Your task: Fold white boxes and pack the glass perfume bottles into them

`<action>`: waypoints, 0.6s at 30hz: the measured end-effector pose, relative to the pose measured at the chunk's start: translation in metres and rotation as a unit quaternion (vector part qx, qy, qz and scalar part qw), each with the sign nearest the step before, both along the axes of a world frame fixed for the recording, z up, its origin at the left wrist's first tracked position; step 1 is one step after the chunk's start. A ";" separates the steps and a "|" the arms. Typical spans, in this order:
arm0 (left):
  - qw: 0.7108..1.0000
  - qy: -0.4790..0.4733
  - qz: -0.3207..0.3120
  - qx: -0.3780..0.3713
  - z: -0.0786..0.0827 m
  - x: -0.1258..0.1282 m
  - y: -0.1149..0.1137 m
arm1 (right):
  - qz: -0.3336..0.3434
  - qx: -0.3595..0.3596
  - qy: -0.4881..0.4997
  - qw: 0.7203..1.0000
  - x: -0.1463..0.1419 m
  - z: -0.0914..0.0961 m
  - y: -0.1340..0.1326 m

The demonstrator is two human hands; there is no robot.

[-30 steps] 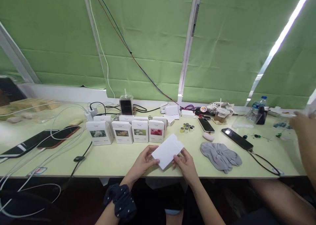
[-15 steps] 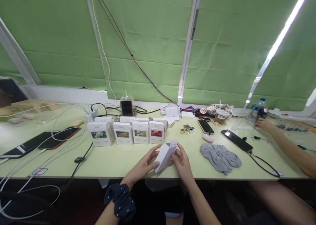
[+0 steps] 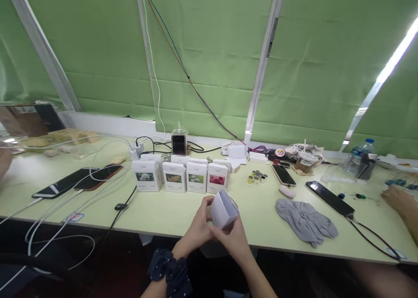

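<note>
A small white cardboard box (image 3: 223, 211) is held between both my hands above the table's front edge, tilted with an open end toward me. My left hand (image 3: 200, 221) is closed around its left side. My right hand (image 3: 234, 237) grips it from the right and below, the thumb reaching across under it. Beyond my hands stands a row of white boxes with flower pictures, among them one with red flowers (image 3: 217, 178) and one with white flowers (image 3: 146, 177). Small metallic cylinders (image 3: 257, 177) lie to the right of that row.
Grey cloth (image 3: 305, 221), a pink oval object (image 3: 287, 191) and phones (image 3: 329, 198) lie to the right. Another person's hand (image 3: 398, 200) rests at the far right. White cables (image 3: 107, 176) and more phones (image 3: 65, 184) cover the left. A drink cup (image 3: 179, 143) stands behind the boxes.
The white box has been turned so its open end faces toward me, and my right hand has shifted under it. The view has swung left. The other person's hand has left the dark object beside the bottle.
</note>
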State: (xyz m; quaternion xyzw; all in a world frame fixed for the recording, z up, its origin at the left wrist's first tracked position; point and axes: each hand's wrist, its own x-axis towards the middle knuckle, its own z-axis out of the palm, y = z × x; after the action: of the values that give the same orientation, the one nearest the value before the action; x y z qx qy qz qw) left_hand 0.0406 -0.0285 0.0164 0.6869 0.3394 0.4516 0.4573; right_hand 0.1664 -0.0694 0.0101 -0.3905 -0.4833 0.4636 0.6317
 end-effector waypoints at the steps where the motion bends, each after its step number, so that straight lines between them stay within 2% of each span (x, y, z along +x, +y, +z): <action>1: 1.000 0.000 0.022 0.020 -0.001 0.000 -0.001 | -0.018 0.003 -0.001 1.000 -0.004 0.002 0.001; 7: 0.981 0.036 0.126 0.141 -0.007 -0.001 -0.002 | -0.153 -0.008 -0.061 0.986 -0.010 0.011 0.001; 11: 0.977 0.030 0.169 0.129 -0.011 -0.001 -0.002 | -0.190 0.030 -0.117 0.974 -0.012 0.012 -0.005; 14: 0.983 0.023 0.161 0.090 -0.005 -0.007 -0.005 | -0.203 0.065 -0.103 0.971 -0.019 0.010 -0.007; 18: 0.995 0.018 0.093 0.044 0.022 -0.034 -0.008 | -0.212 0.138 -0.078 0.964 -0.029 0.011 0.005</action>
State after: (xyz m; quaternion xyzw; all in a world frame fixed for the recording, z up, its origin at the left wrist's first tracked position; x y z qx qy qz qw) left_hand 0.0068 -0.0368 0.0387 0.6796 0.3898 0.4944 0.3766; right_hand 0.1371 -0.0644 0.0213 -0.4282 -0.4965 0.2155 0.7236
